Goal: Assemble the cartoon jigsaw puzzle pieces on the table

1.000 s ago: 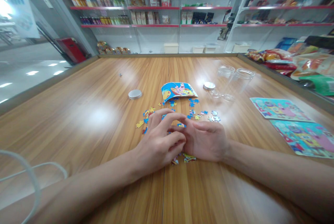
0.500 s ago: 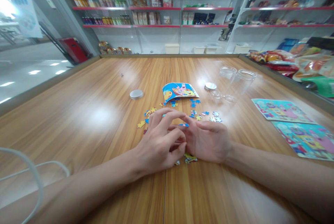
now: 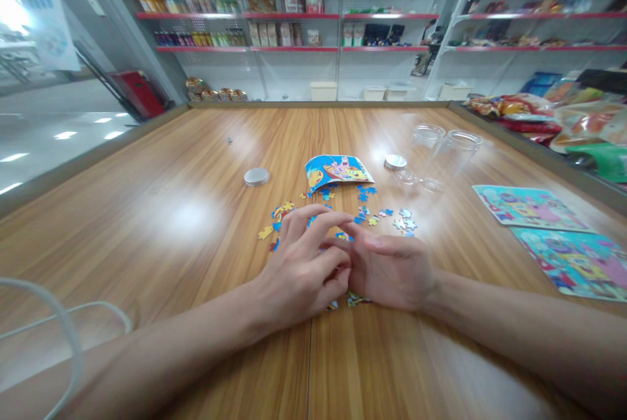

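Note:
My left hand [image 3: 298, 273] and my right hand [image 3: 392, 270] rest together on the wooden table [image 3: 171, 211], fingertips meeting over a scatter of small jigsaw pieces [image 3: 365, 214]. The fingers of both hands are curled in a pinch over the pieces; what they hold is hidden. More pieces [image 3: 355, 300] show under the heels of the hands. A yellow piece [image 3: 264, 232] lies just left of my left hand. Beyond the pieces lies a curled picture sheet [image 3: 337, 170] with a cartoon print.
A round metal lid [image 3: 257, 176] lies left of the sheet, another lid [image 3: 395, 161] to its right beside two clear jars [image 3: 443, 155] on their sides. Two puzzle boards [image 3: 553, 230] lie at right. Snack bags [image 3: 539, 113] and shop shelves [image 3: 289, 15] stand behind. A white cable [image 3: 63, 335] curls at left.
Both hands shifted slightly; my left fingers lifted and came down again over the pieces, and the right hand slid a little nearer.

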`<control>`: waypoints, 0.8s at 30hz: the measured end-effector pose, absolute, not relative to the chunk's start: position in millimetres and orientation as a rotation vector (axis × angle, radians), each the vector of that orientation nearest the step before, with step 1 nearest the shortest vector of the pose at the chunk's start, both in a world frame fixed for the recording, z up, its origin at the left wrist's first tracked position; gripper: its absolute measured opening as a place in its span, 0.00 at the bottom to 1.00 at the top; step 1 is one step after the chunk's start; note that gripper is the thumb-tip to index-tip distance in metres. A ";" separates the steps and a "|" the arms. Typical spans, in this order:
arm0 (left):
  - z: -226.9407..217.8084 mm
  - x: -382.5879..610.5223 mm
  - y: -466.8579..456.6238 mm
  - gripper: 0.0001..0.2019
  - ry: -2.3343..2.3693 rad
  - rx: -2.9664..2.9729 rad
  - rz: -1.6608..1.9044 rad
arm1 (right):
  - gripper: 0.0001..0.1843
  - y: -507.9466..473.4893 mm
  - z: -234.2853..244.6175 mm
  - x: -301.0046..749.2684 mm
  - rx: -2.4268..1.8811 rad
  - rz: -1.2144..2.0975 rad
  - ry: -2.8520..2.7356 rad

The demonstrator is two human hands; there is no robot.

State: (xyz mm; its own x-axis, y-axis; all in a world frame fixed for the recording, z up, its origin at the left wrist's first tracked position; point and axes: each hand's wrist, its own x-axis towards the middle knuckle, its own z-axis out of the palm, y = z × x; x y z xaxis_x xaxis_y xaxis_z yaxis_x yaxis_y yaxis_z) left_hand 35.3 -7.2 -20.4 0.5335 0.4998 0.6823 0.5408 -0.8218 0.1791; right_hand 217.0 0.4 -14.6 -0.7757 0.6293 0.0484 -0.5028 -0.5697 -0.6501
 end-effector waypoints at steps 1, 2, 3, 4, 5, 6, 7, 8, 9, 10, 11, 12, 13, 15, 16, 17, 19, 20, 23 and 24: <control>-20.8 35.9 -7.9 0.04 -0.915 -2.690 -1.173 | 0.31 0.1 -14.9 216.8 -0.251 2.316 -0.881; -21.2 36.6 -8.6 0.05 -0.912 -2.673 -1.172 | 0.31 -0.1 -15.3 216.7 -0.254 2.317 -0.882; -21.8 37.4 -9.3 0.05 -0.911 -2.653 -1.169 | 0.31 -0.4 -15.9 216.5 -0.255 2.317 -0.884; -22.4 38.4 -9.9 0.04 -0.907 -2.635 -1.162 | 0.31 -0.7 -16.5 216.3 -0.252 2.318 -0.886; -22.9 39.5 -10.4 0.04 -0.903 -2.616 -1.157 | 0.31 -1.0 -17.1 216.0 -0.249 2.316 -0.890; -23.4 40.6 -10.8 0.04 -0.898 -2.600 -1.147 | 0.32 -1.3 -17.6 215.7 -0.245 2.313 -0.896; -23.8 41.6 -11.1 0.04 -0.893 -2.590 -1.137 | 0.32 -1.5 -18.1 215.4 -0.246 2.309 -0.904; -24.0 42.7 -11.2 0.04 -0.888 -2.586 -1.127 | 0.33 -1.6 -18.5 215.1 -0.249 2.302 -0.913; -24.0 43.6 -11.2 0.04 -0.882 -2.584 -1.119 | 0.33 -1.7 -18.9 214.8 -0.253 2.296 -0.923; -23.9 44.3 -11.2 0.04 -0.871 -2.582 -1.114 | 0.33 -1.6 -19.2 214.7 -0.256 2.293 -0.931; -23.7 44.8 -11.2 0.04 -0.860 -2.577 -1.114 | 0.33 -1.4 -19.6 214.7 -0.254 2.292 -0.938; -23.5 45.2 -11.1 0.04 -0.846 -2.572 -1.117 | 0.33 -1.1 -20.0 214.8 -0.251 2.296 -0.941; -23.2 45.3 -11.1 0.04 -0.835 -2.565 -1.121 | 0.32 -0.8 -20.4 215.0 -0.246 2.302 -0.941; -22.8 45.2 -10.9 0.04 -0.826 -2.559 -1.118 | 0.32 -0.1 -21.0 215.6 -0.237 2.309 -0.938; -22.7 45.1 -10.8 0.04 -0.826 -2.558 -1.116 | 0.32 0.2 -21.2 215.9 -0.239 2.309 -0.938; -22.5 44.9 -10.6 0.05 -0.829 -2.556 -1.117 | 0.33 0.5 -21.2 216.1 -0.244 2.308 -0.940; -22.2 44.4 -10.4 0.06 -0.837 -2.554 -1.124 | 0.34 1.0 -20.7 216.7 -0.263 2.304 -0.948; -21.9 44.1 -10.3 0.06 -0.841 -2.552 -1.131 | 0.34 1.1 -20.4 216.9 -0.269 2.305 -0.955; -20.8 42.4 -10.5 0.05 -0.838 -2.553 -1.149 | 0.34 1.6 -18.9 217.9 -0.266 2.317 -0.956; -20.6 41.5 -10.7 0.05 -0.834 -2.558 -1.152 | 0.33 1.8 -18.5 218.2 -0.258 2.319 -0.948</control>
State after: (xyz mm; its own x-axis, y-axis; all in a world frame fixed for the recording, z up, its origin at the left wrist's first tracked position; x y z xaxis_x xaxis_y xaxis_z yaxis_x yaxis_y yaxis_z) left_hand 41.5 -10.7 -20.6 0.5335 0.4085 0.7406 0.5761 -0.8166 0.0353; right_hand 218.2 1.8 -18.5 -0.7930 0.6072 0.0487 -0.4675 -0.5554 -0.6877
